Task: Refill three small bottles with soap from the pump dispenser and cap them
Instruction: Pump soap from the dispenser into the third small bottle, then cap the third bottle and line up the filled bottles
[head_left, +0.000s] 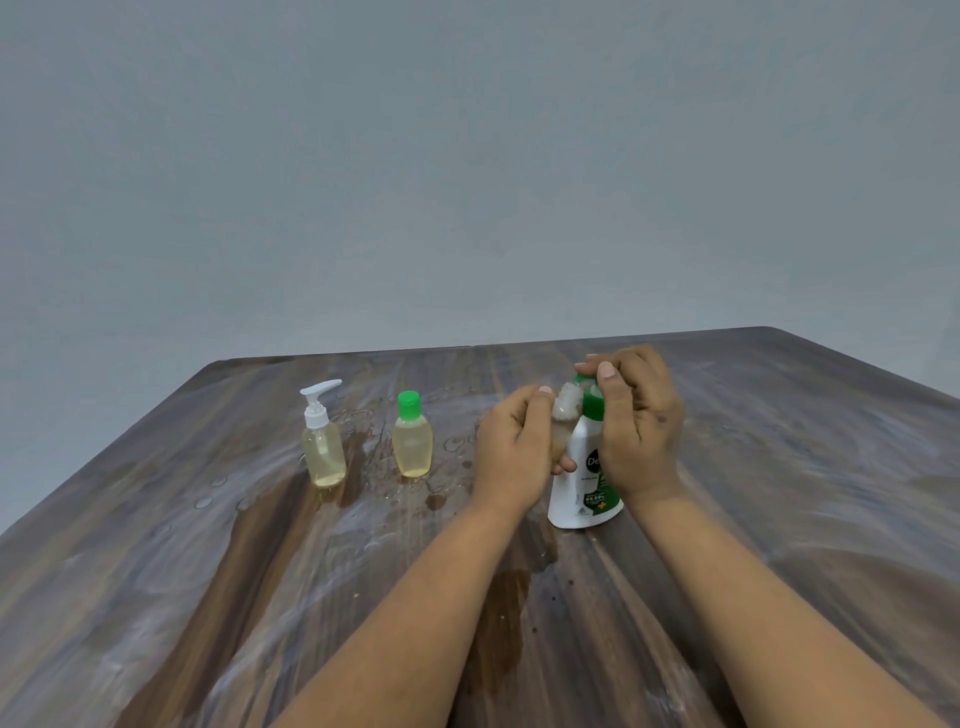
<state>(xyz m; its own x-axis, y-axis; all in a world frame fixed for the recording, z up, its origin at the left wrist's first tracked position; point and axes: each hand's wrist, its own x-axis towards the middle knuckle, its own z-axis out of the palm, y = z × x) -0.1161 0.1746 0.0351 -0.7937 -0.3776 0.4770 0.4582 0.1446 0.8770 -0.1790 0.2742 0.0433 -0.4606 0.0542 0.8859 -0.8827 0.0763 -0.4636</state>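
Right of the frame's centre, the left hand (511, 447) grips a small clear bottle (565, 415), fingers curled round its body so that its open neck sits tight against the green spout of the pump dispenser (584, 483); holding it that close looks meant to catch the soap straight from the nozzle rather than let it fall on the table (156, 597). The right hand (641, 421) rests on top of the dispenser with its fingers bent over the green pump head, apparently pressing down, which also steadies the white dispenser where it stands on the table. The bottle in hand seems to carry a little pale liquid, though the fingers hide most of it and its fill level cannot be told. At the left of the table two other containers stand upright and apart: a clear bottle with a white pump top (322, 441) and, to its right, a green-capped bottle (412, 436), both showing yellowish soap, so they appear filled and closed already and set aside out of the working space. Wet patches and droplets (363, 447) lie around them and toward the near edge, so the surface may be slippery.
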